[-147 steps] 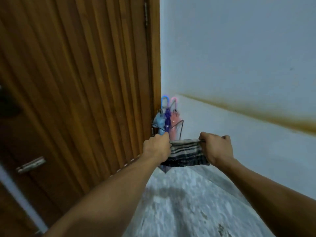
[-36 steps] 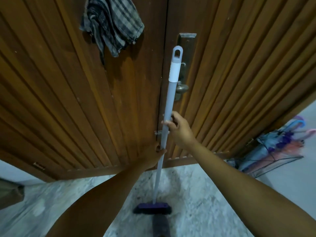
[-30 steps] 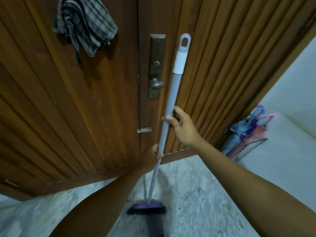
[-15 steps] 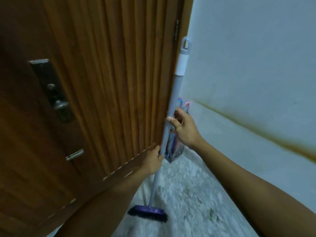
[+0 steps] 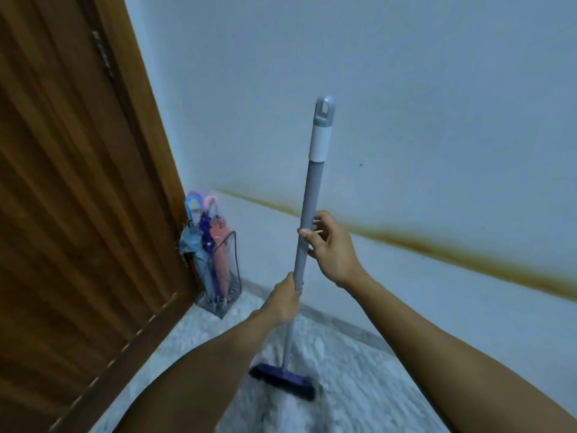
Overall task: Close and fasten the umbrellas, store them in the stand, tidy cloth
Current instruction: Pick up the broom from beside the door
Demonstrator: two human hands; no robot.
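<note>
Three closed umbrellas, blue, purple and pink, stand upright in a clear wire-framed stand in the corner between door and wall. I hold a grey-handled broom upright, well to the right of the stand. My left hand grips the pole low down. My right hand wraps the pole higher up, fingers loosely curled. The purple brush head rests on the floor. The checked cloth is out of view.
A ribbed wooden door fills the left side. A pale wall with a brown stain line runs along the right. The speckled stone floor lies below.
My view has swung right, away from the door and the hanging cloth, toward the corner. The broom has travelled with both hands and now stands to the right of the umbrella stand.
</note>
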